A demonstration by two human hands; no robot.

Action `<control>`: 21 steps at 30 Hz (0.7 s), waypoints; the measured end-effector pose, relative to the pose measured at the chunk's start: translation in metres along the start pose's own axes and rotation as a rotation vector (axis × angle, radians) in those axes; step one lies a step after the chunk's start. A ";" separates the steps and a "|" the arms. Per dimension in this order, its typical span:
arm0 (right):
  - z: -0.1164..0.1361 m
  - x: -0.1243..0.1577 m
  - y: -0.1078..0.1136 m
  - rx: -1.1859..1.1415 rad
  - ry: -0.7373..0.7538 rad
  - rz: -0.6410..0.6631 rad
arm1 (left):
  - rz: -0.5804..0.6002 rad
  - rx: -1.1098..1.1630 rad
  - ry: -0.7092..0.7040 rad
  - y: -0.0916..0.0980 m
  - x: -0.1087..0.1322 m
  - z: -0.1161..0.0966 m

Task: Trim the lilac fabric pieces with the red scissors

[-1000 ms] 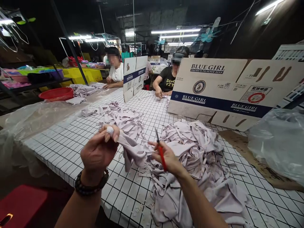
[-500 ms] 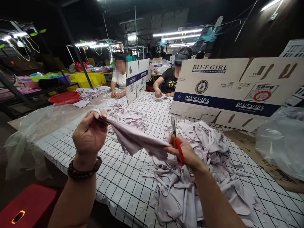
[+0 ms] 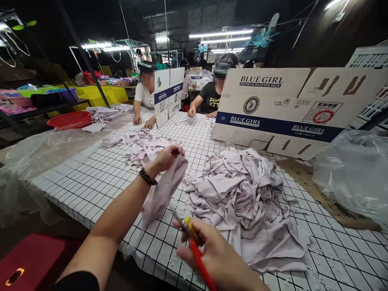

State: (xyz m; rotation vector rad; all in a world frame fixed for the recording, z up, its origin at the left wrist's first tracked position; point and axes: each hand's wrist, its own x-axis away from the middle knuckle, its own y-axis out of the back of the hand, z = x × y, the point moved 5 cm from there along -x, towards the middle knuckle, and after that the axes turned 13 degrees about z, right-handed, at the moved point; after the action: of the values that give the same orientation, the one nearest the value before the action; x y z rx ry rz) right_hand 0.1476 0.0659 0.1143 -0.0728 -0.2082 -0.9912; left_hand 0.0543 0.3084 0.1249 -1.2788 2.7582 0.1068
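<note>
My left hand (image 3: 170, 157), a dark braided bracelet at its wrist, is closed on a pale pinkish-grey piece of fabric (image 3: 165, 188) that hangs down over the table. In the near foreground my right hand (image 3: 212, 250) grips scissors (image 3: 195, 246) with red and yellow handles, their blades toward the fabric and slightly blurred. The scissors look apart from the cloth. Right of the hands lies a large heap of the same fabric (image 3: 242, 194). Beyond my left hand is a smaller pile of fabric pieces (image 3: 142, 147).
The table has a white cloth with black grid lines (image 3: 87, 182). A printed beer carton (image 3: 273, 105) stands behind the heap, and another carton (image 3: 168, 97) farther left. Co-workers sit across the table. A red basket (image 3: 69, 120), clear plastic (image 3: 351, 173) and a red stool (image 3: 33, 258) lie around.
My left hand has swung right and forward with the fabric, which now hangs instead of being stretched between both hands. My right hand has let go of the cloth and dropped nearer with the scissors.
</note>
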 end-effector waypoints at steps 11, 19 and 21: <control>-0.099 0.011 0.065 -0.152 -0.180 -0.295 | 0.077 -0.645 0.318 0.025 0.042 0.067; -0.099 -0.025 0.058 -0.129 -0.160 -0.211 | -0.243 -0.774 0.464 0.060 0.161 0.081; -0.097 -0.035 0.054 -0.124 -0.135 -0.197 | -0.287 -0.748 0.471 0.051 0.168 0.086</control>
State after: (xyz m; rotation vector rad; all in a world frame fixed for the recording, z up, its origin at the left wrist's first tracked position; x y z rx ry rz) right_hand 0.1878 0.1095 0.0144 -0.2365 -0.2819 -1.1963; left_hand -0.0872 0.2228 0.0208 -2.0842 2.9706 1.0124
